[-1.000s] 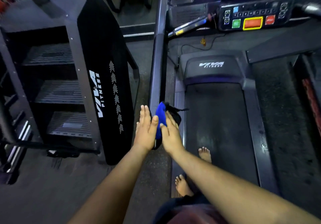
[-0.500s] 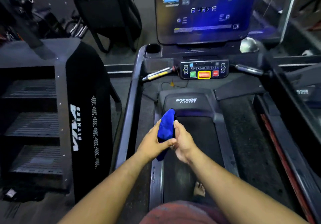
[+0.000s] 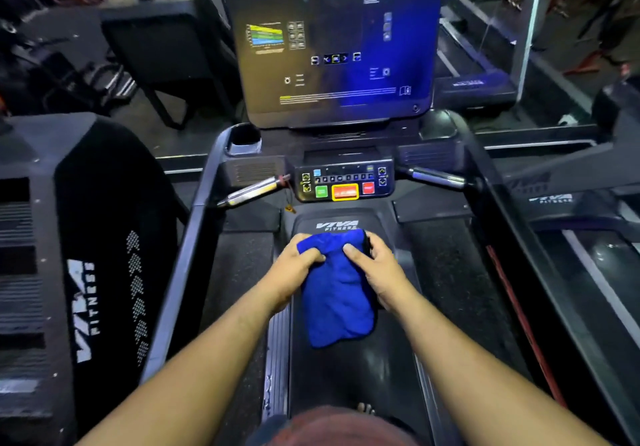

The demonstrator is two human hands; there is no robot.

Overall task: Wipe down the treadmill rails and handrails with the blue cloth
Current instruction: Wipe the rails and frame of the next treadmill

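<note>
The blue cloth [image 3: 337, 293] hangs in front of me over the treadmill belt [image 3: 349, 373]. My left hand [image 3: 291, 274] grips its upper left edge and my right hand [image 3: 375, 269] grips its upper right edge, both with fingers curled into the fabric. The left handrail [image 3: 188, 255] runs dark and long from the console down toward me. The right handrail [image 3: 512, 238] runs down the other side. Two short silver grip bars, the left grip bar [image 3: 249, 193] and the right grip bar [image 3: 438, 177], stick out beside the button panel [image 3: 343, 184].
A large dark screen [image 3: 332, 44] stands above the panel, with a cup holder [image 3: 244, 141] at its left. A black stair machine [image 3: 79, 272] stands close on the left. Another treadmill [image 3: 588, 238] sits on the right. My bare toes [image 3: 365, 409] show on the belt.
My hands lifted the cloth off the left handrail and brought it to the middle over the belt. The cloth went from bunched between my palms to spread, hanging from both hands. My view tilted up.
</note>
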